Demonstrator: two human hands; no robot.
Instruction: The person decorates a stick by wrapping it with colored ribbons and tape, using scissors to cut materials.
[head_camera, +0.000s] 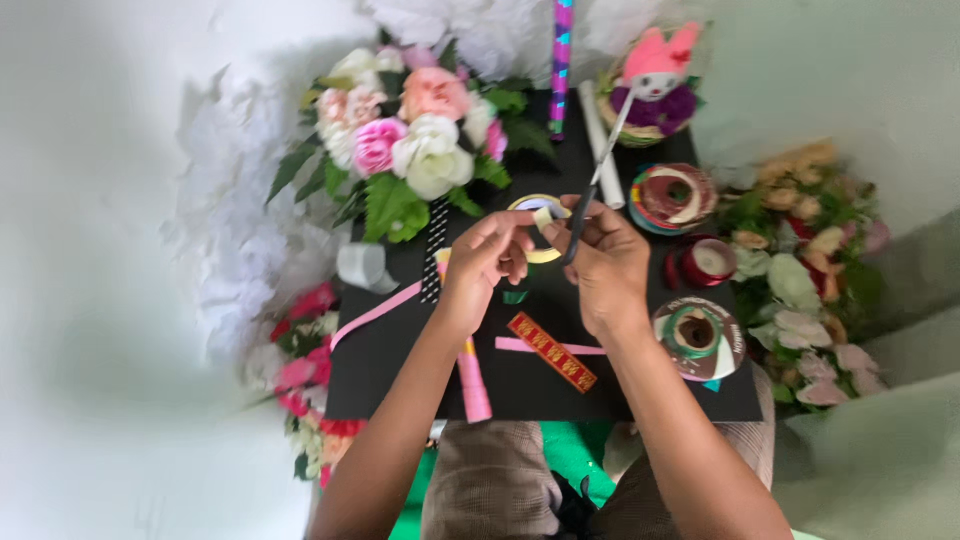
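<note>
- Left hand (487, 258) pinches a small strip of tape (542, 217) above the black board (520, 385).
- Right hand (606, 262) is closed around scissors (594, 190), blades touching the strip.
- Tape roll (540, 228) lies just beneath.

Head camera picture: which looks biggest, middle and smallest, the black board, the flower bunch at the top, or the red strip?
1. Black board, the largest by far.
2. Flower bunch, pink and white, middle.
3. Red strip, the smallest.

All lie at about the same depth on the board, so the order looks sure.
</note>
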